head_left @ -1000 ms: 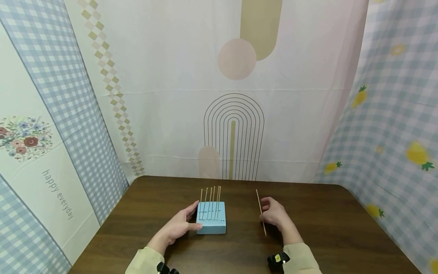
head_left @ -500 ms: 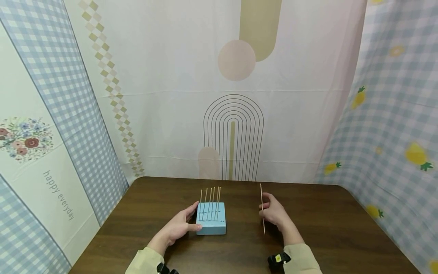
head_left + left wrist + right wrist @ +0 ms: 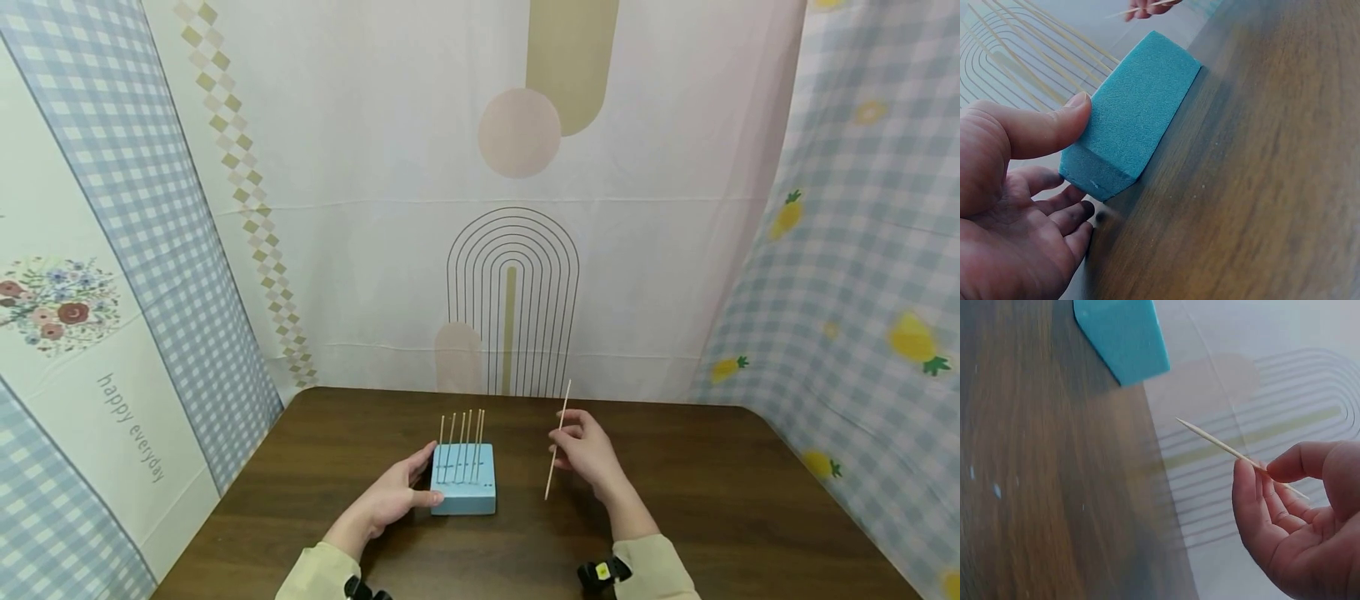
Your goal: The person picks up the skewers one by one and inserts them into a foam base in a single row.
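A light blue foam block [image 3: 462, 503] lies on the table, with several thin bamboo skewers [image 3: 453, 431] standing upright in its top. My left hand [image 3: 390, 498] holds the block at its left side, the thumb on the near left corner and the fingers along the side. To the right of the block, my right hand [image 3: 590, 458] pinches another bamboo skewer [image 3: 550, 479] between thumb and fingers, above the table. That skewer tilts, its lower end nearer the block. In the right wrist view its pointed tip [image 3: 1182, 421] shows, apart from the block.
The brown wooden table [image 3: 750, 500] extends to both sides of the hands. Behind it hangs a pale patterned cloth [image 3: 375, 275], with checked cloth [image 3: 862, 275] along the right and left sides. Black wrist straps [image 3: 603, 573] sit on both wrists.
My right hand has moved left toward the block and raised its skewer, whose lower end has swung left. The left hand and the block have stayed in place.
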